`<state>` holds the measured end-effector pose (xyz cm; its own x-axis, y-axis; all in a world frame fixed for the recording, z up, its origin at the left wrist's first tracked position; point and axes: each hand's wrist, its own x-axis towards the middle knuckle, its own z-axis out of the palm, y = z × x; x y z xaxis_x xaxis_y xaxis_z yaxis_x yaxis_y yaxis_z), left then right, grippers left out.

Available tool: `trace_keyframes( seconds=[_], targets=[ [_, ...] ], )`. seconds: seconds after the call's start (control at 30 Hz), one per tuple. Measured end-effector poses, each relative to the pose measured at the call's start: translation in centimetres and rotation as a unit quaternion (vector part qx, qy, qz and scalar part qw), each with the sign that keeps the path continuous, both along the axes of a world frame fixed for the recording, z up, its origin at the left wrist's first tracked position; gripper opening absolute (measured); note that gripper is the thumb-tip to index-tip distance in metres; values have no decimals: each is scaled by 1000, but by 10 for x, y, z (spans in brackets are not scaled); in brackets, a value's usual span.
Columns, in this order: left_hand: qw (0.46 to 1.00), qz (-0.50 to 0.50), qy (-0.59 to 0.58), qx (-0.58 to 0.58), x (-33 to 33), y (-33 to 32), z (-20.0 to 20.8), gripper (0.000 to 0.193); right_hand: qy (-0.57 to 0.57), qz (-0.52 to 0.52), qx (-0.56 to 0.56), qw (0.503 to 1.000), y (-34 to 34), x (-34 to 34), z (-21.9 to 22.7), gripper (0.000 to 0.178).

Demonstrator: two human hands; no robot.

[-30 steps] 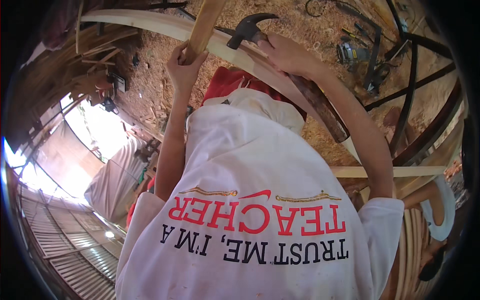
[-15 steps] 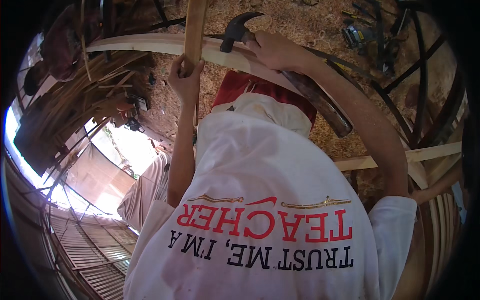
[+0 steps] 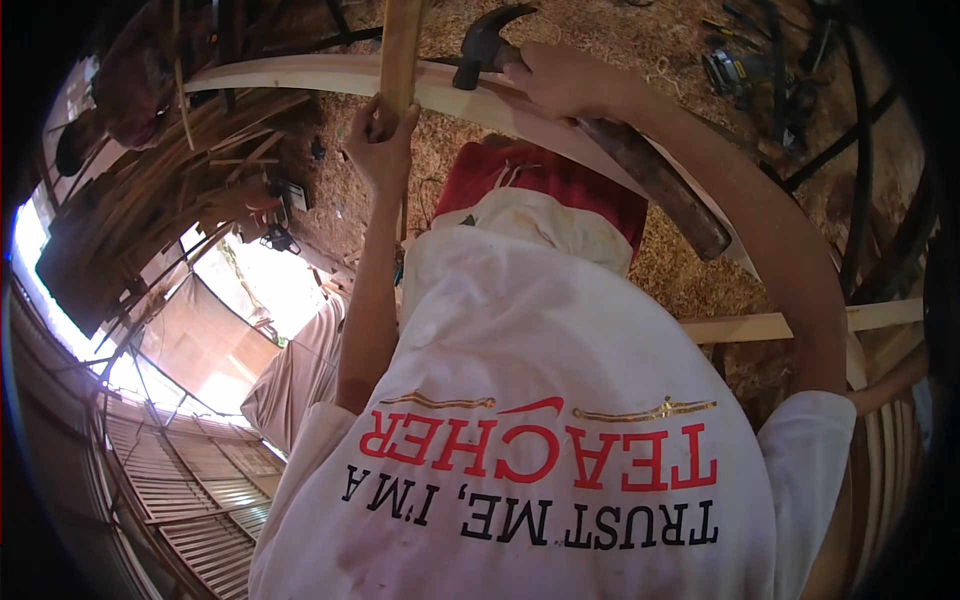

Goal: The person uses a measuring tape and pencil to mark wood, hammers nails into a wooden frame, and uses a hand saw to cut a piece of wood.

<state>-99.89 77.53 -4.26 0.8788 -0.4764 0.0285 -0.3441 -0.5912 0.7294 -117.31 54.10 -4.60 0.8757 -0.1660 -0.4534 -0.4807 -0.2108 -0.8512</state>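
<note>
My left hand (image 3: 378, 150) is closed around the near end of an upright wooden slat (image 3: 401, 45). The slat crosses a long, pale, curved wooden board (image 3: 290, 72) that runs from left to right in front of me. In my right hand (image 3: 575, 82) is a claw hammer (image 3: 655, 172), gripped on its handle close under the dark metal head. The hammer head sits just above the board, right of the slat, and the brown handle slants back to the right past my wrist.
Wood shavings (image 3: 690, 275) cover the ground. A power tool (image 3: 727, 70) lies at the far right among dark curved bars. A pile of long boards (image 3: 120, 230) is on the left, near another person (image 3: 135, 85). A pale beam (image 3: 750, 328) crosses at right.
The whole view has shifted slightly, with hands, slat and hammer now a little higher and further right in it. Both hands keep their holds.
</note>
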Motion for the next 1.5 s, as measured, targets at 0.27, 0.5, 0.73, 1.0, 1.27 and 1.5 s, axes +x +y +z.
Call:
trace_keyframes(
  seconds=[0.27,0.5,0.73,1.0,1.27,1.5],
  targets=[
    [998,-19,-42,52,7,7,-3,54,24,-16,50,998,1,0,8,40],
    [996,-10,-44,73,4,7,-2,55,15,-26,16,999,6,-1,13,42],
    [998,-10,-59,27,-1,4,-2,58,23,-31,6,999,13,-1,3,43],
    [999,26,-23,-29,4,9,-3,41,45,-96,33,994,20,-6,14,36],
    [994,52,45,-85,19,27,-18,26,-26,-109,-25,993,27,-15,49,34],
    [991,29,65,-109,10,27,-2,10,2,-147,124,981,31,11,103,24]
  ],
)
